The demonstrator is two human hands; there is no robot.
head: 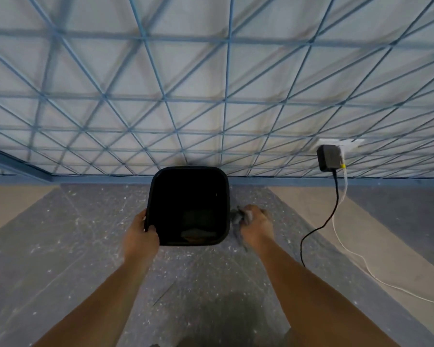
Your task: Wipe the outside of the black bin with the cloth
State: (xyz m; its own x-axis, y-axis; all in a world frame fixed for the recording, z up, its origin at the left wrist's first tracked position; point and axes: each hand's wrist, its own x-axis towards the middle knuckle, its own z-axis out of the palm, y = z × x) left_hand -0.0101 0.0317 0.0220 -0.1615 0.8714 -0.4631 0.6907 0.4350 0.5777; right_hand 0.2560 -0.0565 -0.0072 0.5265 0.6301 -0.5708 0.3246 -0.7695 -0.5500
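A black bin (226,196) with a rounded square rim stands on the speckled floor against the wall, seen from above. My left hand (139,234) grips the bin's near left rim, thumb over the edge. My right hand (254,225) holds a bunched grey cloth (238,221) against the outside of the bin's right wall, just below the rim. The bin's outer walls are mostly hidden from this angle. Something flat and dark lies at the bin's bottom.
A white wall with blue lattice lines rises right behind the bin. A black power adapter (329,157) sits in a wall socket to the right, with a black cable (311,232) and a white cable (361,259) trailing over the floor near my right arm.
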